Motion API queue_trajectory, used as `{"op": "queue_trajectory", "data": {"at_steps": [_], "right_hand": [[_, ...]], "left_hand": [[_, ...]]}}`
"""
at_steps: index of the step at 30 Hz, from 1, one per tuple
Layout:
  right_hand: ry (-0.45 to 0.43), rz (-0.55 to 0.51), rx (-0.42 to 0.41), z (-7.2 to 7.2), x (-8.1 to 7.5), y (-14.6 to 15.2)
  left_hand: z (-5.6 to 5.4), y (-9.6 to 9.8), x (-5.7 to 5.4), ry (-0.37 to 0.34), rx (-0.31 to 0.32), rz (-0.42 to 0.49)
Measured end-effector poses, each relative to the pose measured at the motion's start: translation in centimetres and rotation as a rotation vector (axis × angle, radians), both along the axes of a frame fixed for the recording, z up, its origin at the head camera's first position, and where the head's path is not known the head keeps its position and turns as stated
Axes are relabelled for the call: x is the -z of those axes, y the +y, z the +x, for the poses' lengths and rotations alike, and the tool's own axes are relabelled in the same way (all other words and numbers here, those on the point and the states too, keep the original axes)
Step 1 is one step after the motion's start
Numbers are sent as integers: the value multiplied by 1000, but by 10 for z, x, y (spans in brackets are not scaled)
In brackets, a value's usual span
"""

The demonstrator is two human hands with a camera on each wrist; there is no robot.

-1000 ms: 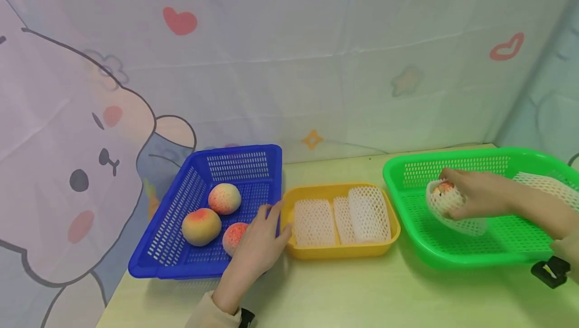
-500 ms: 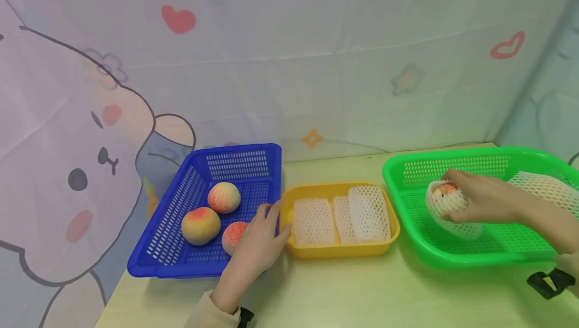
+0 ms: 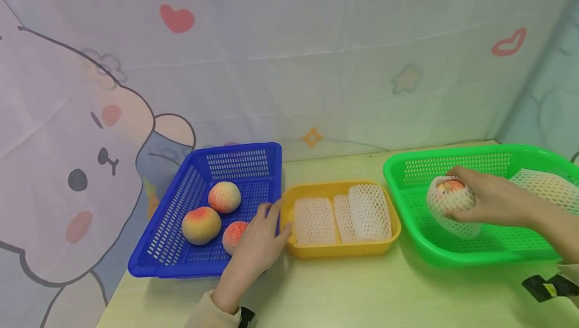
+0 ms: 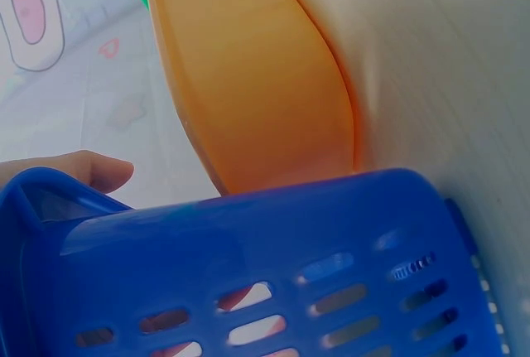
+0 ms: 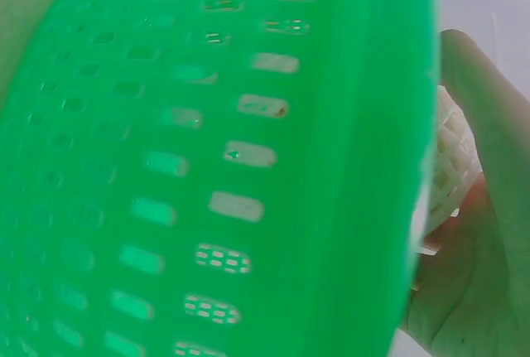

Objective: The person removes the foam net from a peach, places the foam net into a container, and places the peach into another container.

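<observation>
My right hand (image 3: 490,195) grips a peach in a white foam net sleeve (image 3: 448,202), holding it over the left part of the green basket (image 3: 457,257). The peach's red and yellow top shows at the sleeve's open end, and the loose sleeve end hangs below. In the right wrist view the basket wall hides much of that hand. My left hand (image 3: 258,240) lies over the right rim of the blue basket (image 3: 176,270), fingers relaxed, with no object gripped. Under it one peach (image 3: 232,236) is partly hidden. Two more peaches, one speckled (image 3: 224,197) and one yellow (image 3: 201,226), sit behind.
Between the baskets stands a yellow tray (image 3: 344,251) with flat white foam net sleeves (image 3: 368,212). Another netted item (image 3: 549,187) lies at the right of the green basket. A printed cloth (image 3: 289,67) hangs behind the pale table (image 3: 353,293).
My right hand has shifted slightly right, and the netted peach has turned so more of its top shows. The left hand stays on the blue basket's rim.
</observation>
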State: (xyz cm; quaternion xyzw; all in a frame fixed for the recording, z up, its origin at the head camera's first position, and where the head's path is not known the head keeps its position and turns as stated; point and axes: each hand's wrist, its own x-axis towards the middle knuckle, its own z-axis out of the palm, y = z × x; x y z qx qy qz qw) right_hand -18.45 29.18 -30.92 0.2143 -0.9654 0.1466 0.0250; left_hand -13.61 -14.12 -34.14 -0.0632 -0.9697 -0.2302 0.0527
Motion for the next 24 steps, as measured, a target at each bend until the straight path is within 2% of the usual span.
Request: {"op": "queue_trajectory", "data": {"at_steps": [13,24], "right_hand": [[7,-16,31,6,-4,-3],[-2,-95,62,9,-7,-3]], "left_hand": [[0,1,-1,-3,-7,3],[0,1,-1,-6,-2,6]]}}
